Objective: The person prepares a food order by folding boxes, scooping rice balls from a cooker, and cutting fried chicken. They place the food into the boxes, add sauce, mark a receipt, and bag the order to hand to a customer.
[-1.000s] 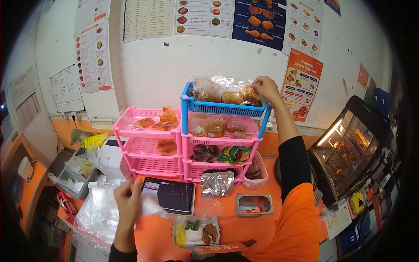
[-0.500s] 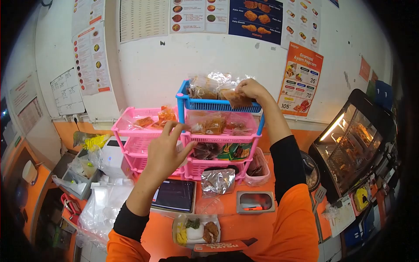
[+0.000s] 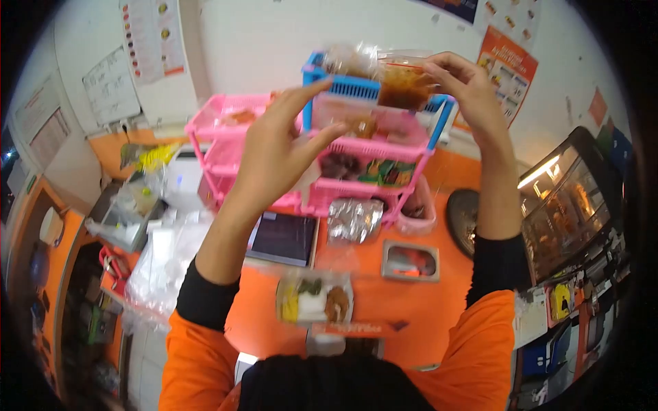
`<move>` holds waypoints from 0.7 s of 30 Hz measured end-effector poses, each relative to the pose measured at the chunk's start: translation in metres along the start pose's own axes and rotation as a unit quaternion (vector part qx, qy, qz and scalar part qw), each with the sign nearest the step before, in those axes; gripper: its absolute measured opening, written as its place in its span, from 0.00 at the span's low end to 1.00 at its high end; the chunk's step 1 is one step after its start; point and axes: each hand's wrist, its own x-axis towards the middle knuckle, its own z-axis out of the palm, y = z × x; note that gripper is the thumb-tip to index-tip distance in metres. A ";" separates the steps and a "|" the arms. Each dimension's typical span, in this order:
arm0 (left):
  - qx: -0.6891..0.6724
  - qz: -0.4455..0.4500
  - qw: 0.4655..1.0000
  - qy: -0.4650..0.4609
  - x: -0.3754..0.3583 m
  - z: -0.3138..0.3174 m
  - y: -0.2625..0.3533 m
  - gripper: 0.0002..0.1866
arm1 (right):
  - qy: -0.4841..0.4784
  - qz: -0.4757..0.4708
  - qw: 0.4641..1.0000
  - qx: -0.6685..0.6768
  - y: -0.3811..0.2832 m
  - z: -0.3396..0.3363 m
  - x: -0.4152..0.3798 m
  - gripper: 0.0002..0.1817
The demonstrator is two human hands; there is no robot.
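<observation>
My right hand (image 3: 467, 88) pinches the edge of a clear plastic sauce packet (image 3: 404, 85) filled with reddish-brown sauce. The packet hangs in front of the blue basket (image 3: 353, 88) on top of the rack, where other clear packets (image 3: 348, 60) lie. My left hand (image 3: 274, 151) is raised with thumb and fingers apart and nothing in it, in front of the pink rack (image 3: 226, 130). Lower down on the orange counter, an open food box (image 3: 315, 322) holds white rice, yellow shreds, something dark green and a brown fried piece.
A foil pouch (image 3: 354, 218), a tablet (image 3: 283, 238) and a metal tray (image 3: 410, 261) lie between rack and box. A pink tub (image 3: 417, 209) stands beside the rack. To the right is a lit glass food warmer (image 3: 565, 205); plastic bags (image 3: 171, 260) are at the left.
My right hand has lifted the sauce packet up from the blue basket and drawn it nearer. My left hand stays open and has risen in view. The camera has tilted downward.
</observation>
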 end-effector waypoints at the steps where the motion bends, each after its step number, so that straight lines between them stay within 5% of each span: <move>1: -0.023 -0.001 1.000 -0.018 -0.006 0.005 0.004 0.25 | -0.023 0.033 0.999 -0.002 -0.006 0.011 -0.023 0.09; 5: -0.111 -0.029 0.970 -0.214 -0.082 0.007 -0.004 0.27 | -0.127 0.167 0.977 0.047 -0.008 0.079 -0.134 0.08; 6: -0.146 -0.146 0.931 -0.301 -0.108 0.006 -0.011 0.23 | -0.151 0.135 0.979 0.005 0.004 0.098 -0.164 0.09; 7: -0.156 -0.151 0.930 -0.297 -0.138 0.008 -0.021 0.12 | -0.178 0.251 0.948 0.081 0.009 0.113 -0.192 0.09; 9: -0.192 -0.267 0.881 -0.340 -0.188 0.001 -0.037 0.06 | -0.203 0.278 0.934 0.090 0.020 0.142 -0.241 0.09; 15: -0.221 -0.334 0.839 -0.368 -0.249 0.002 -0.058 0.05 | 0.036 0.284 0.935 0.211 -0.013 0.127 -0.286 0.06; 19: -0.220 -0.335 0.787 -0.469 -0.251 0.022 -0.068 0.07 | 0.047 0.350 0.921 0.163 -0.033 0.099 -0.336 0.05; 21: -0.015 -0.239 0.843 -0.482 -0.260 0.031 -0.064 0.09 | 0.034 0.379 0.900 0.214 -0.041 0.100 -0.356 0.05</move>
